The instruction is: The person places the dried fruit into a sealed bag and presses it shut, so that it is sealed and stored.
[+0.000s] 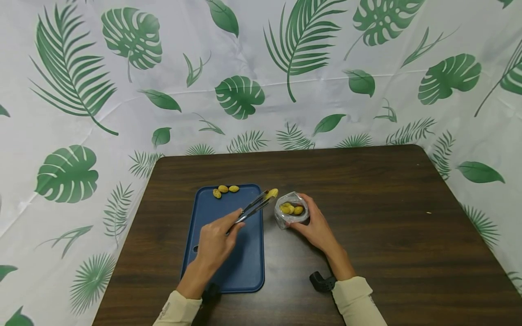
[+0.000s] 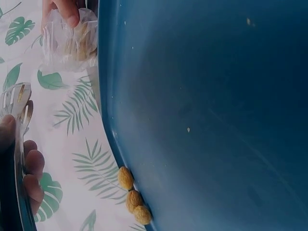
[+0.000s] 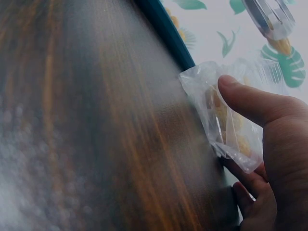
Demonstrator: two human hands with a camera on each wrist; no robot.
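My left hand (image 1: 216,239) grips metal serving tongs (image 1: 256,209) above the right side of a blue tray (image 1: 248,276). Between the tongs' tips is one yellowish oval piece (image 1: 272,193), perhaps a dried fruit. Just right of it, my right hand (image 1: 317,226) holds a clear plastic bag (image 1: 281,221) by its side, thumb in front in the right wrist view. The bag's mouth faces up, and several similar yellow pieces (image 1: 291,209) lie inside. More wrinkled yellow pieces (image 2: 126,178) rest along the tray's far edge.
The tray lies on the left part of a dark wooden table (image 1: 399,217). Behind the table hangs a white cloth (image 1: 179,122) with green leaf prints. A black strap-like device (image 1: 322,282) sits at my right wrist. Small crumbs (image 2: 188,130) dot the tray.
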